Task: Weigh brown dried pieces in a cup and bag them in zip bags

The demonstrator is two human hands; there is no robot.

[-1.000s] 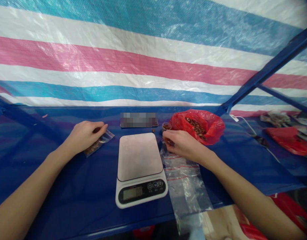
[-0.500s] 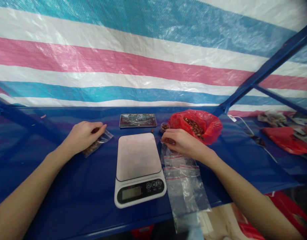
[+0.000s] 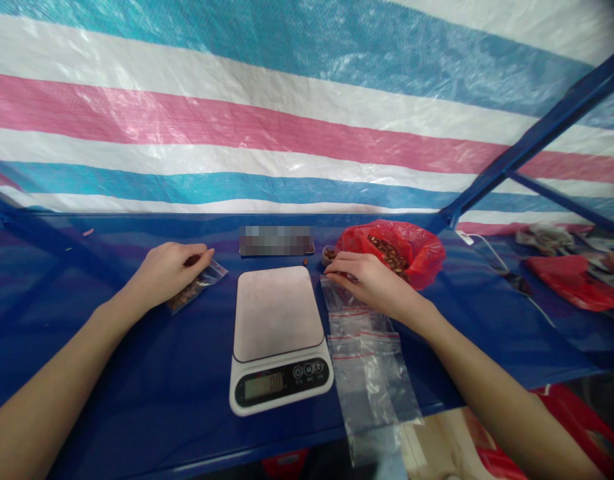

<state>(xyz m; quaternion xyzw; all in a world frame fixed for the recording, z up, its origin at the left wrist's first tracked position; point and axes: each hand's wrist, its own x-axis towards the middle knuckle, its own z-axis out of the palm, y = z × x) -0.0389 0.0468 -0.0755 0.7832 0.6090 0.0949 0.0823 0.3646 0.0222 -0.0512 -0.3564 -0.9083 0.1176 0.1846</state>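
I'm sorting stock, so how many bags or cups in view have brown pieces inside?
3: the open red bag, the small cup at its left, and the small clear bag partly covered by the left hand. Others may be hidden.

Tarpaulin (image 3: 307,127), across the top: blue, white and pink stripes. Counter (image 3: 137,407), lower half: deep blue. Scale (image 3: 281,353), centre: white, pale plate (image 3: 278,313), black panel (image 3: 293,380). Open bag (image 3: 427,250), right of centre: red; contents (image 3: 387,251) brown. Zip bags (image 3: 374,387), lower right of centre: transparent, red-lined.
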